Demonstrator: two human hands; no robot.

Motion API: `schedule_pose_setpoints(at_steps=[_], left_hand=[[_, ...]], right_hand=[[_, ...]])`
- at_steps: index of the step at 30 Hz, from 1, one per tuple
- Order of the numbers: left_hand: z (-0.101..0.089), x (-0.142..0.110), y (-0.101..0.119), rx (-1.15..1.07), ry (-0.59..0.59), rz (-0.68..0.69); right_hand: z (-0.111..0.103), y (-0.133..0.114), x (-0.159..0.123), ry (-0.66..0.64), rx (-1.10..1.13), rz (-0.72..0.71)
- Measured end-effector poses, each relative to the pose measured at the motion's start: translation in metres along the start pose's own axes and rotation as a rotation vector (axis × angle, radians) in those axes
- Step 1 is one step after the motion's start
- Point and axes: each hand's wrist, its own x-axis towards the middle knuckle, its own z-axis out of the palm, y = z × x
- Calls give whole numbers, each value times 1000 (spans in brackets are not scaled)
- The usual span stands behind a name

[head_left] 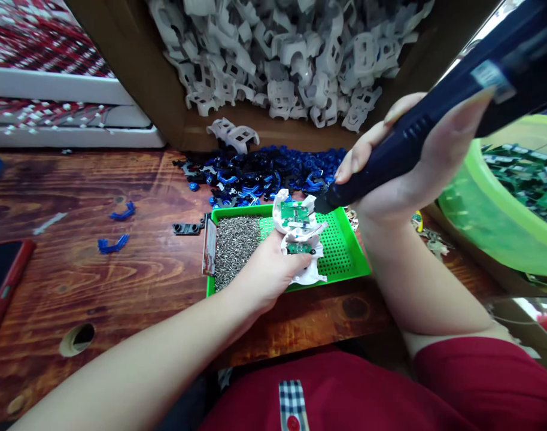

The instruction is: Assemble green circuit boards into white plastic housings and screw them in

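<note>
My left hand [276,266] is closed on a white plastic shell [307,272] that carries green circuit boards [295,214]. The shell is held just above a green tray [361,266]. In my right hand [435,161] is a dark blue electric screwdriver [399,140], slanting down to the left. Its black tip end [328,200] is at the shell's upper right edge; whether it touches cannot be made out. A heap of small silvery screws [237,248] fills the tray's left part, while the perforated right part shows its holes.
Behind the tray lie blue and black plastic parts [264,173]. A cardboard box [134,60] of white shells [295,66] stands at the back. On the right is a green basin [475,221] of circuit boards. A red-edged phone [6,287] and a table hole [78,339] are at left.
</note>
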Motion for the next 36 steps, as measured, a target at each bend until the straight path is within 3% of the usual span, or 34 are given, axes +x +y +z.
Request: schedule_pose_setpoints(at_steps=[5, 13, 18, 27, 36], left_hand=[[1, -2, 5, 1, 23, -9], [3, -1, 10, 93, 98, -41], [4, 0, 9, 83, 112, -49], [-1, 5, 5, -12, 198, -18], [4, 2, 11, -48, 264, 37]], right_hand=[[-5, 13, 5, -16, 71, 13], [-18, 16, 12, -184, 181, 86], [-18, 12, 12, -153, 204, 104], [-24, 0, 22, -38, 155, -9], [-35, 32, 13, -48, -81, 118]])
